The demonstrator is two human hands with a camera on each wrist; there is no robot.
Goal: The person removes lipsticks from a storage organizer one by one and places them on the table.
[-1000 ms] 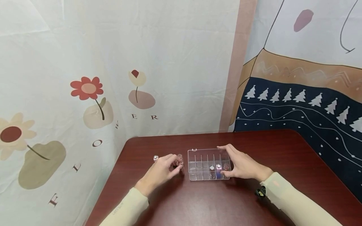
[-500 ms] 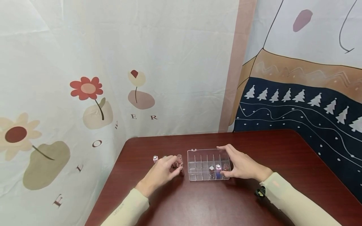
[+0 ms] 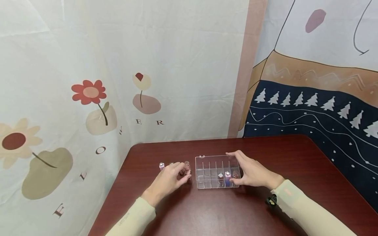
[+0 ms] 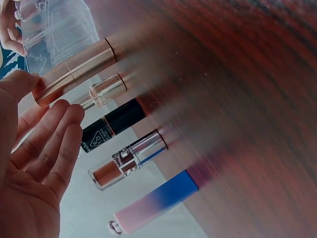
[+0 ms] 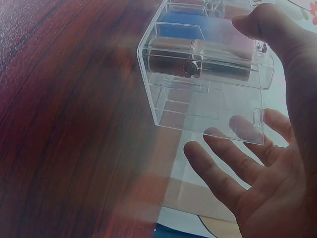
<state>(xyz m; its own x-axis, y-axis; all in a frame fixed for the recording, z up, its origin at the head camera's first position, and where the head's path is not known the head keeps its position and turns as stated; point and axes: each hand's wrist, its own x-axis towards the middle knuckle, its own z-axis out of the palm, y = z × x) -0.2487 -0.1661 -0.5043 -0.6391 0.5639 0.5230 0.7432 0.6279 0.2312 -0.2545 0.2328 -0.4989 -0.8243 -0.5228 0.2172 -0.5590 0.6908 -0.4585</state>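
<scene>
- Left hand (image 3: 166, 178) pinches a rose-gold lipstick tube (image 4: 77, 72).
- Right hand (image 3: 256, 172) grips a clear compartment box (image 3: 206, 179).
- Black tube (image 4: 121, 119) stands just beside the left hand.

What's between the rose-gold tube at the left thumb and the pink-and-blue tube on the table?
Three tubes: a slim gold-and-clear tube, a black tube and a clear-and-brown tube. Shows in the left wrist view.

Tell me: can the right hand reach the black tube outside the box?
Probably not: the right hand holds the clear box, with the copper tube and gold tube between box and black tube.
</scene>
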